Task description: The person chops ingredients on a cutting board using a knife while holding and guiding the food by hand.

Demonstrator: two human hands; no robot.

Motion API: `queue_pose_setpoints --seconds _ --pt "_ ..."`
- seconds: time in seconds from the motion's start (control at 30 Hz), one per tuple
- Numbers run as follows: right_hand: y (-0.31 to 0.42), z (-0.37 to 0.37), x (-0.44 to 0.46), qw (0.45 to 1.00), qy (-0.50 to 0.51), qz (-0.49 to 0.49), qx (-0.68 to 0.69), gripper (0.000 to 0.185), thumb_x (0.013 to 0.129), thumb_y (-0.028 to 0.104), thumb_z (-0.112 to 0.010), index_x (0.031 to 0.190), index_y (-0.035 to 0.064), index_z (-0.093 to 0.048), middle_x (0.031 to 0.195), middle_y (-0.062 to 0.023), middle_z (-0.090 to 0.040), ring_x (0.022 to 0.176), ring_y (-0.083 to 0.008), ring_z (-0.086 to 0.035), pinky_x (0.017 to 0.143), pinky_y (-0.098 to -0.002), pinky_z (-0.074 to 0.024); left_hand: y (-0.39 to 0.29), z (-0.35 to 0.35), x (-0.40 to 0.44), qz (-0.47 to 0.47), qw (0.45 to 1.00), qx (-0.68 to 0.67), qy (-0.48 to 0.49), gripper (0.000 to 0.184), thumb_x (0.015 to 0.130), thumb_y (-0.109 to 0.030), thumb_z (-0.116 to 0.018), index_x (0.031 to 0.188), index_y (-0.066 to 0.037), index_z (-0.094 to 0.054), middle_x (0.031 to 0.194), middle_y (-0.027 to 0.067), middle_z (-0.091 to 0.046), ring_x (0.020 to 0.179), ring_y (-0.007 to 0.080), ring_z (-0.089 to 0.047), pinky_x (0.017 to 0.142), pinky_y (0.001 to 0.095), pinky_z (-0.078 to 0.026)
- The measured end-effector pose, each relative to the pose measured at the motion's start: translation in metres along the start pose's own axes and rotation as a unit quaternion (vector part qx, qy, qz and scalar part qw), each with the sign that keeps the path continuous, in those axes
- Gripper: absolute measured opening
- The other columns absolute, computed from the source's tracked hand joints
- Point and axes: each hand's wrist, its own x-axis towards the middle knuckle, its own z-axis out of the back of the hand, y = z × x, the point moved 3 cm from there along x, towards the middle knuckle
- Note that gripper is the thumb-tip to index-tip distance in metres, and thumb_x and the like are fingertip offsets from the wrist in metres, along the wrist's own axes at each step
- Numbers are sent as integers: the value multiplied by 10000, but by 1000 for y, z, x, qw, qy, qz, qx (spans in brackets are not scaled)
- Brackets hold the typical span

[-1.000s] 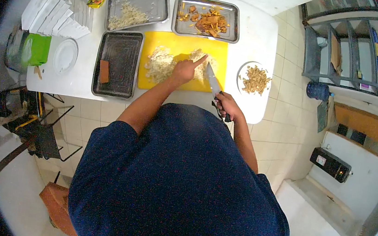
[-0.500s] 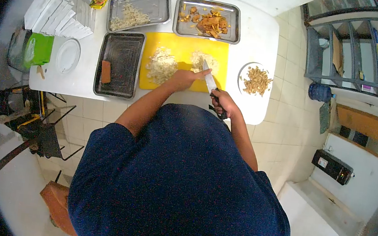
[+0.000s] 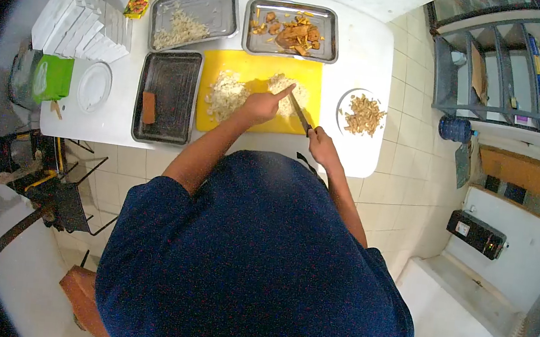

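Note:
My right hand (image 3: pixel 323 148) is wrapped round the dark handle of a kitchen knife (image 3: pixel 299 112), whose blade points up and left over the yellow cutting board (image 3: pixel 263 64). My left hand (image 3: pixel 262 108) holds nothing; its index finger stretches to the blade near the tip, and I cannot tell if they touch. Under the blade lies a pile of finely chopped pale food (image 3: pixel 284 85). Coarser pale pieces form a second pile (image 3: pixel 223 91) on the board's left, partly behind my left hand.
Behind the board stand a tray of pale pieces (image 3: pixel 224 13) and a tray of browned pieces (image 3: pixel 329 32). A dark tray (image 3: pixel 173 68) with a reddish-brown block (image 3: pixel 148 108) is at left. Brown strips (image 3: pixel 364 115) lie on a white plate at right. White boxes (image 3: pixel 67 22) stand far left.
The knife has turned, its blade now showing narrow instead of broad. My left hand stays close to the blade, its index finger slightly higher. The whole view has shifted slightly.

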Motion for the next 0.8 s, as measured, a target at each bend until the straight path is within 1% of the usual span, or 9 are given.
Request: queue_pose_setpoints --seconds 0.1,0.13,0.23,0.27,0.4,0.5,0.57,0.67,0.8 --pt "24 13 -5 989 -7 -75 -124 339 915 349 -515 1011 24 -497 823 -227 -644 792 -402 -628 678 -485 -486 -5 -11 -9 -57 996 -57 -23 723 816 -90 -455 1472 -297 -232 624 192 -564 548 366 -563 540 485 -468" --pt "32 19 -7 989 -12 -71 -131 336 904 350 -533 1003 30 -498 830 -219 -643 795 -397 -631 669 -486 -493 -15 -2 -17 -61 997 -56 -13 687 815 -82 -456 1453 -282 -299 601 193 -553 529 371 -555 537 485 -463" --pt "48 28 -9 987 -32 -51 -150 335 870 341 -591 992 42 -501 850 -193 -644 804 -381 -637 652 -484 -509 -15 -19 -21 -129 988 -85 -28 671 811 -72 -461 1437 -281 -341 598 194 -552 537 371 -565 537 477 -468" --pt "50 30 -10 986 -41 -42 -155 338 857 332 -612 997 44 -501 856 -184 -645 807 -374 -638 652 -481 -510 -13 -27 -21 -123 990 -64 -31 667 804 -63 -470 1426 -283 -364 607 193 -558 563 370 -583 548 466 -476" --pt "57 39 -14 976 -75 -9 -205 357 819 307 -668 996 46 -500 876 -154 -650 810 -352 -642 656 -463 -515 -20 -20 -24 -74 995 -67 21 716 800 -54 -460 1433 -360 -321 659 214 -580 606 369 -609 573 456 -488" --pt "52 43 -17 979 -98 7 -176 345 809 296 -681 1021 76 -521 826 -170 -660 771 -357 -642 635 -450 -493 -18 -19 -22 -34 997 -58 48 758 796 -43 -449 1435 -416 -281 708 229 -597 637 369 -624 593 450 -495" --pt "51 46 -20 984 -78 -29 -159 349 803 295 -687 1016 79 -515 850 -154 -658 797 -350 -642 653 -452 -506 -15 -12 -23 -19 997 -59 55 782 794 -36 -443 1436 -442 -256 735 236 -605 655 369 -631 606 447 -498" --pt "50 52 -25 986 -73 -49 -144 350 798 297 -691 1014 89 -511 854 -146 -659 812 -347 -642 659 -454 -511 -16 -1 -19 -8 996 -27 81 791 791 -20 -437 1443 -425 -249 742 229 -608 666 365 -632 616 448 -499" --pt "51 56 -33 985 -89 -43 -144 348 800 295 -693 1009 88 -507 852 -147 -662 815 -348 -641 654 -459 -506 -4 -8 -15 10 998 -36 57 801 792 -28 -436 1459 -410 -208 721 225 -600 653 362 -623 611 455 -497"
